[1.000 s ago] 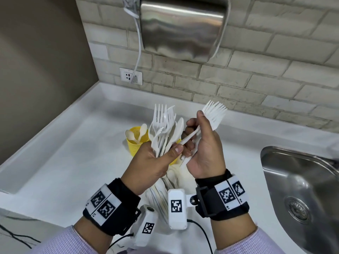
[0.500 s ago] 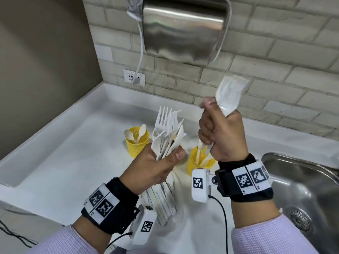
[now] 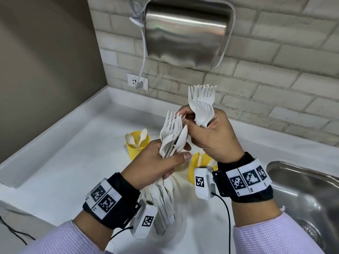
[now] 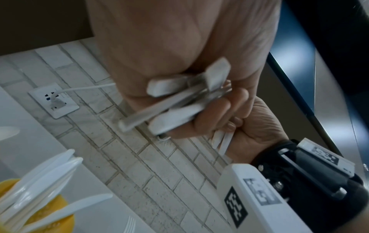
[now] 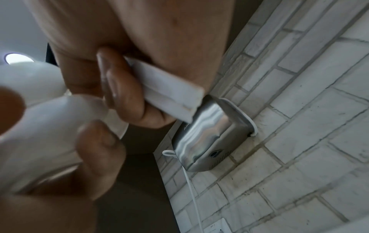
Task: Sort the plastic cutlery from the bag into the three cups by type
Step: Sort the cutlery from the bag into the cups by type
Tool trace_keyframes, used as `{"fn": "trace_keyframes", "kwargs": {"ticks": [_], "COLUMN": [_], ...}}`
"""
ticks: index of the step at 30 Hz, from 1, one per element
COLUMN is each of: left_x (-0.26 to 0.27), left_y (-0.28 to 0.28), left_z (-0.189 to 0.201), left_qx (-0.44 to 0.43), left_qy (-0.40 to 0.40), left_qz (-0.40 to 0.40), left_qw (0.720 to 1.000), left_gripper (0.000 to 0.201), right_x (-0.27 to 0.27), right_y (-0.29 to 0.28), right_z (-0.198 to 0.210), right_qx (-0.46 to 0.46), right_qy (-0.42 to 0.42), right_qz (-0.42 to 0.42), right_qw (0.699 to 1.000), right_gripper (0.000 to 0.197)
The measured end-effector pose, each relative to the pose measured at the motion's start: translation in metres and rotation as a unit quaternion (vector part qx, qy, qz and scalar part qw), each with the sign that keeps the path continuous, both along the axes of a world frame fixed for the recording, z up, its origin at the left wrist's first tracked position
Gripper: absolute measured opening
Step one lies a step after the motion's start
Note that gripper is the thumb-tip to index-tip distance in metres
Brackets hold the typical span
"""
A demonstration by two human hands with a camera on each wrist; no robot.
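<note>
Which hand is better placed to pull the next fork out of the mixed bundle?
Right, probably. The right hand already holds a stack of forks and its fingertips reach the fork tips of the mixed bundle. The left hand is fully wrapped round that bundle, so it cannot pick.

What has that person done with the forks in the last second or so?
The right hand, gripping its small bunch of forks, swung away to the right and up, then came back beside the left hand; its fingers now reach the tips of the mixed bundle. The left hand kept gripping that bundle throughout. The yellow cup with spoons stayed put.
</note>
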State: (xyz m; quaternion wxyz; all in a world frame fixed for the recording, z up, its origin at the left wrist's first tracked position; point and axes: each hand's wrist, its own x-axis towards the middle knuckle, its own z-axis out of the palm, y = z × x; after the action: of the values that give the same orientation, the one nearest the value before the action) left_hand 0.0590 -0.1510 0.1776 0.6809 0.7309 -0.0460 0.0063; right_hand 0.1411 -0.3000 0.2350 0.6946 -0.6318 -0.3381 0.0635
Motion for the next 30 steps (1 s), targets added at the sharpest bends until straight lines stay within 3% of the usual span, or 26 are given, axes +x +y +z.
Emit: {"fn": "trace_keyframes", "kwargs": {"ticks": [5,8,12,14,17,21,23,26,30], "left_x": [0.004,0.005,0.007,0.008,0.010,0.011,0.011,0.010,0.009], "left_y": [0.000,-0.001,-0.001,-0.001,-0.001,-0.003,-0.004,-0.004,-0.004], "left_z": [-0.002,-0.004,-0.006,-0.005,-0.005,-0.005,-0.004,-0.003,-0.002], "left_qx": [-0.016,-0.019,-0.026,-0.025,-0.030,-0.032,-0.031,-0.027,-0.029], "left_qy": [0.001,0.018,0.026,0.030,0.038,0.038,0.035,0.036,0.044], "left_qz": [0.006,0.004,-0.005,-0.012,-0.024,-0.037,-0.038,-0.038,-0.024], "left_qw": [1.000,1.000,0.999,0.999,0.999,0.998,0.998,0.998,0.998], "left_gripper": [0.033,0.028,0.027,0.031,0.035,0.033,0.031,0.028,0.024], "right_x": [0.010,0.015,0.020,0.021,0.022,0.020,0.020,0.021,0.027], "right_y": [0.003,0.004,0.004,0.002,-0.003,-0.006,-0.006,-0.005,-0.007], "right_z": [-0.001,-0.001,0.000,-0.003,-0.012,-0.011,-0.009,-0.004,0.001], "right_qx": [0.027,0.056,0.145,0.124,0.064,0.052,0.065,0.114,0.217], "right_qy": [-0.020,0.004,0.080,0.085,0.097,0.116,0.122,0.133,0.197], "right_qz": [-0.029,-0.059,-0.054,-0.035,-0.010,0.002,-0.006,-0.026,-0.054], "right_qw": [0.999,0.997,0.985,0.988,0.993,0.992,0.990,0.984,0.955], "right_gripper": [0.008,0.005,0.013,0.003,0.026,0.013,0.021,0.019,0.018]}}
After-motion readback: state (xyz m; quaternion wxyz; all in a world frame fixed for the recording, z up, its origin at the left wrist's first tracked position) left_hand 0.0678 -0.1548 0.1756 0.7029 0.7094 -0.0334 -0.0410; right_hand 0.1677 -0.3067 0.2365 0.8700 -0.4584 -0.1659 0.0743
